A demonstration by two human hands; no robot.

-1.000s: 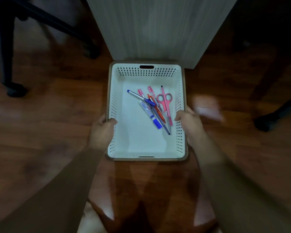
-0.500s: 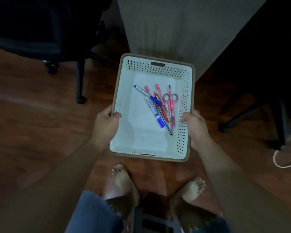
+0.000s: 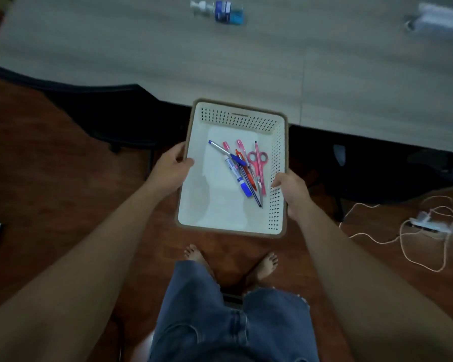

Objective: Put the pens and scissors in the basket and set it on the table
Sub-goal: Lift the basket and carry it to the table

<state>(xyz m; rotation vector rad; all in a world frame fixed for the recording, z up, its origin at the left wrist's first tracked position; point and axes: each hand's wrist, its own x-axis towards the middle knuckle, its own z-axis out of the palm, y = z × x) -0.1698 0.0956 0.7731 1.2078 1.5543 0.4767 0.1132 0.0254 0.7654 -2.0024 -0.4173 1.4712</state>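
Note:
I hold a white perforated basket [image 3: 215, 212] with a tan rim in the air, in front of the pale wooden table [image 3: 168, 53]. My left hand [image 3: 171, 167] grips its left rim and my right hand [image 3: 292, 192] grips its right rim. Inside lie several pens [image 3: 237, 169], among them blue, pink and orange ones, and pink-handled scissors [image 3: 258, 163], all bunched toward the right half. The basket's far end almost reaches the table's near edge.
On the table's far part lie a small bottle with a blue label [image 3: 220, 9] and a white object [image 3: 439, 20]. A dark office chair [image 3: 110, 113] stands at left. A power strip with pink cables [image 3: 424, 223] lies on the wooden floor at right.
The basket has been lifted from the floor to standing height and carried up to the table. The view has risen, so the tabletop now shows. Both hands keep their grip.

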